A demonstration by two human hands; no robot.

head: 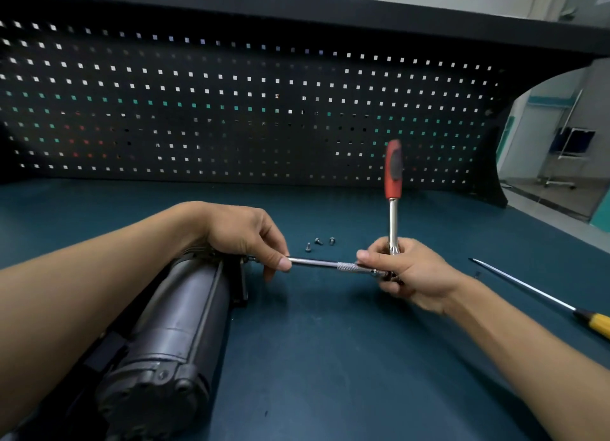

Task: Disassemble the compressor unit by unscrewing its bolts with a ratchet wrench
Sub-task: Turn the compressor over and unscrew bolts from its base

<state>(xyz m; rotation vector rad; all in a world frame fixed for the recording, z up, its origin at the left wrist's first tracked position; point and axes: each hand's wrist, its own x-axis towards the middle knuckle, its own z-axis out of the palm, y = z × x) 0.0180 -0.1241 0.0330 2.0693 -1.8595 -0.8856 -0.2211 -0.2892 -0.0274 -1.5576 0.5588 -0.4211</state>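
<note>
While the compressor unit [171,325] lay on its side at the near left of the teal bench mat [330,358], its long axis ran from the near left toward the middle of the bench, with the bolted far end facing right. The ratchet wrench [393,189] stood with its red handle upright, and a chrome extension bar [325,264] ran level from its head leftward to that far end of the unit. Where the bar's tip met the housing was hidden behind the left hand, so engagement on a bolt could not be confirmed.

The left hand [246,234] rested over the unit's far end, thumb and forefinger pinching the extension bar near its tip. The right hand [401,272] was closed around the ratchet head and the bar's knurled collar, fingers curled tight. The fastener therefore lay directly left of the right-hand grip, along the bar's axis, and the left hand was the nearer to it.

Three loose bolts [318,243] lay on the mat just beyond the bar. A yellow-handled screwdriver [541,295] lay apart at the right, untouched.

Judgement: removal was partly done; the next swing of the handle would need the bar kept in line with the bolt, or the socket could slip off.
</note>
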